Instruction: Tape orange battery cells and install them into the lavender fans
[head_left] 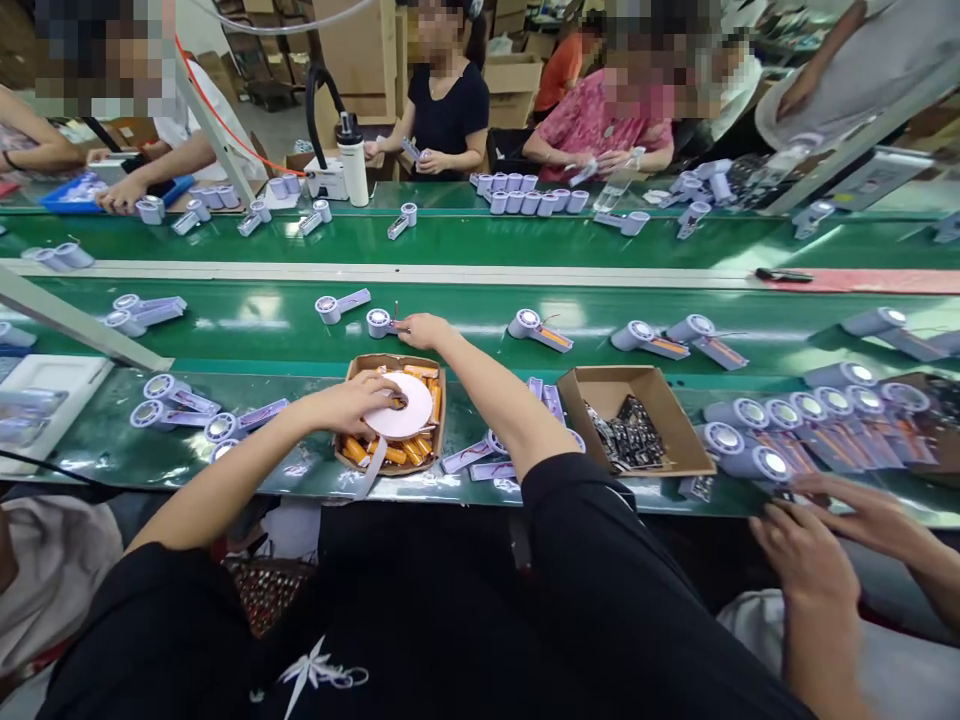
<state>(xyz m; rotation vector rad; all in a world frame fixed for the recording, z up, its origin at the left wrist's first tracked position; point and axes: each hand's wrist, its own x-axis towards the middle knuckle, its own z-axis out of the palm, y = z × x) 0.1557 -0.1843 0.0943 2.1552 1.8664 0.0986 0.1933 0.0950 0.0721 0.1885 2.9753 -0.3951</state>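
My left hand (pixel 371 398) grips a white roll of tape (pixel 415 405), its fingers at the core hole and a loose strip (pixel 373 468) hanging toward me. The roll lies over a cardboard box (pixel 439 440) of orange battery cells (pixel 414 452). Stretched out over the green conveyor belt (pixel 457 345), my right hand (pixel 424 331) pinches the handle end of a lavender handheld fan housing (pixel 379 321). Thin wires stick up beside its fingertips. Another fan housing (pixel 328 309) lies just left of it. My right forearm partly hides several housings on the near ledge.
A cardboard box (pixel 679 450) of small dark parts stands right of my arm. More fan housings (pixel 529 322) lie along the belt and in a row (pixel 787 412) at right. A co-worker's hands (pixel 814 545) work close at right. Other people sit across the belt.
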